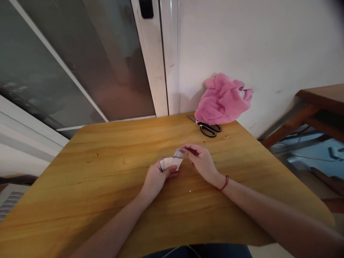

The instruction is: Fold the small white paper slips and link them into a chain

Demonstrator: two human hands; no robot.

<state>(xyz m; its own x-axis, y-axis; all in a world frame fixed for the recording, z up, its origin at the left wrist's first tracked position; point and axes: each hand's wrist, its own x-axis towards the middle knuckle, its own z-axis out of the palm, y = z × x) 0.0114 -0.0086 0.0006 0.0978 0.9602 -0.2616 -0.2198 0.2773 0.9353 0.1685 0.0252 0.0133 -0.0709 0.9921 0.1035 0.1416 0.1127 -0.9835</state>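
White papers (169, 162) inside left grip (156, 176)

Dim, soft light covers the table (107, 179), seemingly from its right, since the pink cloth (221, 102) at its far edge throws a faint shadow leftward onto the wall (255, 43). The glass (88, 61) beyond the table's far left is murky with weak reflections. Above the table's middle, the right hand (202, 161) (its fingertips especially) and the papers (169, 163) look soft. Wide-angle distortion stretches the table's near corners.
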